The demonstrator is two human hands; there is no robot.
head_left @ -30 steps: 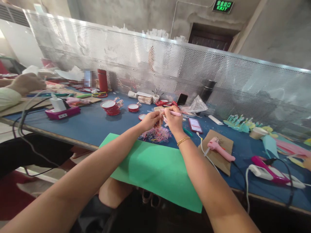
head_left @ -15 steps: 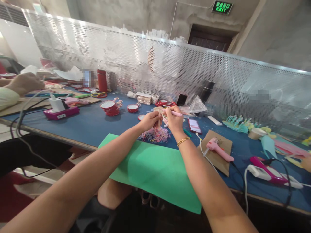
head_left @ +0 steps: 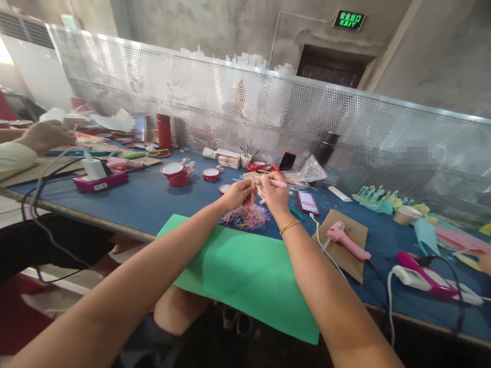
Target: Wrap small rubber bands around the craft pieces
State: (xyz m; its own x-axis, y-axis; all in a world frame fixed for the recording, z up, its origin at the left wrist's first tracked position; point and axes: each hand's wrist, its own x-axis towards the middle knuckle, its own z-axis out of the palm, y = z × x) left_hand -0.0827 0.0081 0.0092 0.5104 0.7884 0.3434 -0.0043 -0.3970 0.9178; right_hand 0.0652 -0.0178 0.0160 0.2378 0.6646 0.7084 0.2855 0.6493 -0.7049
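My left hand [head_left: 240,195] is closed around a thin beige strip [head_left: 252,195] that stands roughly upright between the fingers. Close beside it, my right hand [head_left: 274,194] grips a pink pen-like stick [head_left: 277,183], its near end pointing at the strip; the exact contact is too small to make out. Below both hands lies a tangled pile of pink, purple and white threads [head_left: 248,217] on the blue table [head_left: 126,204]. A green sheet [head_left: 238,273] hangs over the table's front edge beneath my forearms.
To the right, a pink glue gun [head_left: 347,241] rests on brown cardboard [head_left: 356,271], near a purple power strip [head_left: 429,278] with cables. Stacked red-rimmed round pieces [head_left: 176,175] and a red thermos [head_left: 163,132] stand left. Another person's hand [head_left: 48,137] is at far left. A perforated screen [head_left: 215,112] runs behind.
The whole view has shifted slightly, so everything sits a little lower. Both hands keep nearly the same pose and hold the same things.
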